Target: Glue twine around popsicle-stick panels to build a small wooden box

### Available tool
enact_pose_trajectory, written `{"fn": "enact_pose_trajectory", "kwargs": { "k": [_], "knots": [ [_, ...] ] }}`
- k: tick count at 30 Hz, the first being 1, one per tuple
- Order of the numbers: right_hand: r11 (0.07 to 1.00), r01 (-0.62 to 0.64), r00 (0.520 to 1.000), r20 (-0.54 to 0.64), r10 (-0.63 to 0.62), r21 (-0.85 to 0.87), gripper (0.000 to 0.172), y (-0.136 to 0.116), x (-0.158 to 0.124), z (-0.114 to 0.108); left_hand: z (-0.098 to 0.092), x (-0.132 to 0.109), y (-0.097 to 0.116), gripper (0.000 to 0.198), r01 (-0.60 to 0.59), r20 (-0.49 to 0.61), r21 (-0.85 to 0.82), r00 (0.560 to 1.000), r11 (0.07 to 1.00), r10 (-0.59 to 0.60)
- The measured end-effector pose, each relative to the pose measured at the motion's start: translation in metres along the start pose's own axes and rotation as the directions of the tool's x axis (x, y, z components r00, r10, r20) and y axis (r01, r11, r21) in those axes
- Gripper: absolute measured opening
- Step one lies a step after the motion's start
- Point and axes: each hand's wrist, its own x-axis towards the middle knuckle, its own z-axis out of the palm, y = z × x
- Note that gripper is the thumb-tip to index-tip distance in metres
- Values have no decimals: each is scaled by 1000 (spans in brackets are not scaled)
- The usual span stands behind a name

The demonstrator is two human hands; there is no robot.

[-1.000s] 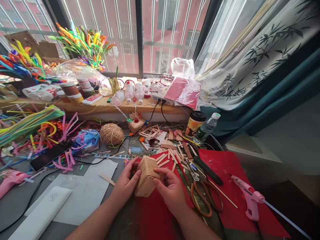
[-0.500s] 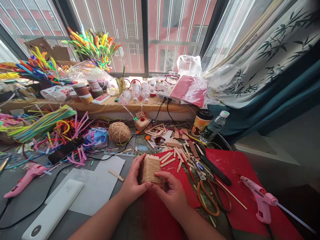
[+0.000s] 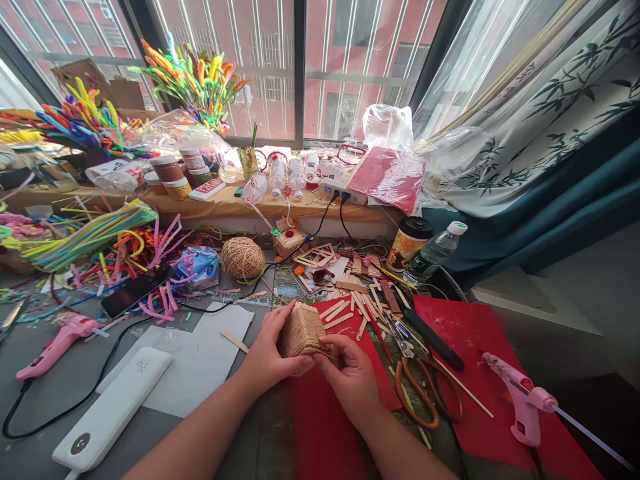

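Observation:
Between my two hands is a small twine-wrapped box (image 3: 304, 330) with pale wooden edging along its far top. My left hand (image 3: 273, 343) is closed round its left side, thumb along the near bottom edge. My right hand (image 3: 350, 373) pinches the near right corner between thumb and fingers. The box is held over a red sheet (image 3: 325, 427), its underside hidden. Behind it sits a ball of twine (image 3: 243, 259). Loose craft sticks (image 3: 337, 312) lie just beyond the box to the right.
Scissors with orange-brown handles (image 3: 417, 400) lie right of my right hand. One pink glue gun (image 3: 523, 397) rests at the far right, another pink glue gun (image 3: 60, 343) at left. A white power bank (image 3: 115, 407) lies front left. A water bottle (image 3: 435, 253) stands behind.
The box has turned and tilted a little in my hands, so a side face shows more. Both hands keep hold of it. The whole view has shifted slightly.

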Motion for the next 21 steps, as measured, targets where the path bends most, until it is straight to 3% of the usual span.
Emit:
{"fn": "enact_pose_trajectory", "kwargs": {
  "k": [6,10,12,15,21],
  "knots": [
    [984,161,987,41,-158,-73,11,-7,-1,-6,6,-2,4,105,41,-50,-66,998,997,-44],
    [980,191,980,64,-187,-59,15,-7,-5,-6,7,-4,3,106,45,-113,-37,992,998,-49],
    [983,183,981,75,-181,-24,25,-6,-9,-6,6,-4,1,105,51,-164,-19,985,998,-54],
    [992,129,981,148,-129,11,25,-7,-10,-8,4,-4,-2,102,58,-215,-11,975,998,-59],
    [999,-3,950,311,16,-41,41,-11,0,-6,4,-5,5,101,37,-280,97,960,995,-8]
  ]
}}
